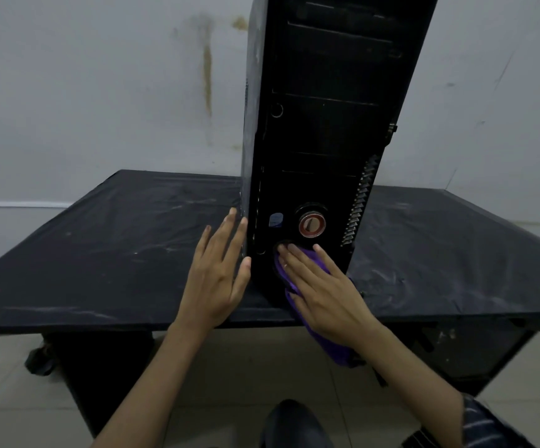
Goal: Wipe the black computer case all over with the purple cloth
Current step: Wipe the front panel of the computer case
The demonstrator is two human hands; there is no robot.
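1 wide-angle view, worn on the person's head. It looks forward and down along both forearms, close to the near edge of the dark surface (100,253) and the upright black computer case (326,124), whose top leaves the frame. Wall (100,92) lies behind, floor (229,367) below.

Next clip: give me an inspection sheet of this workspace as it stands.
Surface: black table, dusty and streaked.
Job's things: black computer case upright near the front edge; purple cloth pressed on its lower front panel, one end hanging down.
Clutter: dark crumpled bundle on the floor by the table leg.
Grippers: left hand flat against the case's left side; right hand flat on the cloth.
Cables: nothing seen.
Surroundings: stained pale wall, tiled floor.
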